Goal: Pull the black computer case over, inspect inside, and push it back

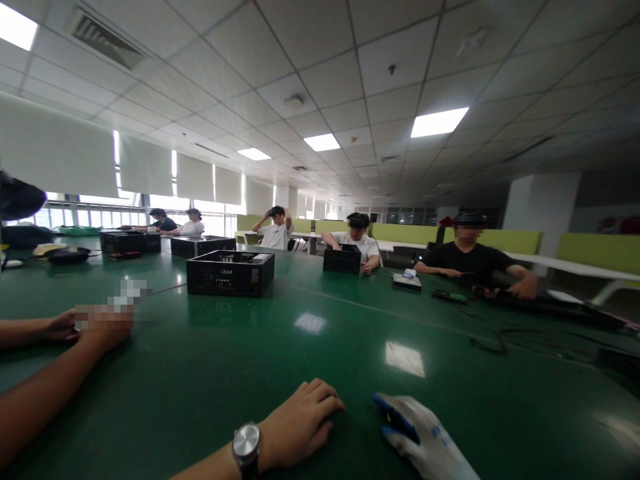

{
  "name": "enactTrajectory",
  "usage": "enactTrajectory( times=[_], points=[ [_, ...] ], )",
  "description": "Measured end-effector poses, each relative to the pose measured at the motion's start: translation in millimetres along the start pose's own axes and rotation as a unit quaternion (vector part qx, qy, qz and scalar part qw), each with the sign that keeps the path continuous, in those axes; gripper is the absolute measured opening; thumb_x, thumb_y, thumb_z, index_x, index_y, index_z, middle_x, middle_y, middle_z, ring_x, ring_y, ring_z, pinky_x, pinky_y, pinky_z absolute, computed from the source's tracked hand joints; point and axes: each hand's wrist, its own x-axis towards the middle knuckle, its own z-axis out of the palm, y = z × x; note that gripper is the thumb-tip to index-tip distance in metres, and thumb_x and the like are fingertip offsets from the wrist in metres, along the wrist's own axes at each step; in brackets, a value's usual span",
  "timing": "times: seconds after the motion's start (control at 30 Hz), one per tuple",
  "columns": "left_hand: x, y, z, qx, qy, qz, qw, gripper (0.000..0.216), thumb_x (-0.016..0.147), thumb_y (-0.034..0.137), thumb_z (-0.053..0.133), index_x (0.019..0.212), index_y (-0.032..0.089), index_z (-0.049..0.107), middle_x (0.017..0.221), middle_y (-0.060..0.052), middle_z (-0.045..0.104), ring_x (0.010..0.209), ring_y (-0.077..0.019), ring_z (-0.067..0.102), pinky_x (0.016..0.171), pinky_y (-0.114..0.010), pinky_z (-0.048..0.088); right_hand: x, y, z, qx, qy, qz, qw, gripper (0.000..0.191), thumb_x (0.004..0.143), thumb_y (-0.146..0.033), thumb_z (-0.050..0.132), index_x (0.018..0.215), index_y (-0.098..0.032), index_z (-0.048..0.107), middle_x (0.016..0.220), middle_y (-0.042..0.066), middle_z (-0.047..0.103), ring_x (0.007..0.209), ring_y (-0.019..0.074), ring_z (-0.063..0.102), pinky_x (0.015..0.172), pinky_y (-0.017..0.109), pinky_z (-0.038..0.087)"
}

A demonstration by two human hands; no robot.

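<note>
My left hand [300,420] is bare and wears a watch [247,441] with a round silver face on its wrist. It rests on the green tabletop [240,353], loosely bent, with the thumb a little apart from the fingers and nothing held. To the right of it is my right hand [425,433] in a white work glove with blue fingertips. A gap shows between its thumb and fingers, and I see nothing in it. The two hands are near each other without touching.
Beyond my hands stands an open black computer case [230,275], with more black cases [131,241] behind. At left, a co-worker's hands [103,327] hold a pixelated object. Across the table, people sit working. Cables [500,337] and a small boxy device [407,282] lie at right.
</note>
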Motion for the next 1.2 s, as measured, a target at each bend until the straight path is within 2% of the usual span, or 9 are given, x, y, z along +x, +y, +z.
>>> enactTrajectory(
  times=[0.17,0.33,0.5,0.67,0.83,0.97,1.2],
  points=[
    [0,1,1,0.000,-0.019,-0.011,1.000,0.046,0.091,0.014,0.052,0.135,0.028,0.051,0.138,-0.005,0.055,0.127,-0.0242,0.050,0.112,-0.049,0.039,-9,-32,-8,-0.013,0.001,-0.042,0.999,0.052,0.092,-0.055,0.058,0.140,-0.035,0.059,0.147,0.005,0.055,0.140,0.0301,0.045,0.122,0.044,0.031],
    [1,-3,6,0.004,-0.015,0.006,1.000,0.039,0.093,0.011,0.049,0.127,0.029,0.056,0.138,-0.003,0.055,0.126,-0.0235,0.051,0.112,-0.049,0.039,-13,-45,-14,0.003,-0.003,-0.040,0.999,0.048,0.093,-0.051,0.060,0.138,-0.034,0.061,0.144,0.005,0.055,0.138,0.0285,0.045,0.119,0.043,0.032],
    [0,-10,12,0.012,-0.009,0.015,1.000,0.037,0.096,0.012,0.045,0.126,0.030,0.057,0.139,-0.003,0.054,0.125,-0.0229,0.050,0.110,-0.046,0.041,-12,-51,-15,-0.004,-0.008,-0.036,0.999,0.047,0.091,-0.047,0.061,0.136,-0.034,0.062,0.142,0.004,0.057,0.137,0.0282,0.045,0.119,0.041,0.031],
    [-2,-13,13,0.014,-0.006,0.016,1.000,0.037,0.096,0.013,0.045,0.126,0.032,0.056,0.140,-0.001,0.053,0.127,-0.0221,0.050,0.111,-0.045,0.040,-10,-50,-12,0.007,0.005,-0.010,1.000,0.052,0.083,-0.038,0.068,0.134,-0.033,0.063,0.142,0.004,0.057,0.137,0.0293,0.044,0.118,0.040,0.030],
    [0,-9,11,0.017,-0.009,0.013,1.000,0.039,0.094,0.010,0.046,0.125,0.031,0.057,0.139,-0.001,0.054,0.127,-0.0221,0.050,0.111,-0.045,0.041,-12,-49,-12,0.009,0.006,-0.010,1.000,0.051,0.085,-0.042,0.065,0.135,-0.033,0.063,0.143,0.003,0.056,0.137,0.0285,0.044,0.119,0.039,0.031],
    [0,-4,8,0.010,-0.015,0.000,1.000,0.049,0.093,0.009,0.047,0.137,0.032,0.050,0.139,-0.003,0.055,0.127,-0.0229,0.051,0.112,-0.047,0.040,-14,-50,-12,-0.006,0.007,-0.007,1.000,0.054,0.088,-0.045,0.062,0.139,-0.030,0.060,0.147,0.006,0.052,0.141,0.0289,0.040,0.121,0.040,0.026],
    [-1,-2,6,0.014,-0.020,-0.006,1.000,0.035,0.097,0.015,0.047,0.126,0.030,0.060,0.140,-0.004,0.054,0.129,-0.0246,0.050,0.113,-0.049,0.039,-15,-52,-14,0.001,0.002,-0.014,1.000,0.052,0.086,-0.043,0.064,0.137,-0.033,0.061,0.145,0.004,0.055,0.139,0.0284,0.042,0.120,0.041,0.028]
  ],
)
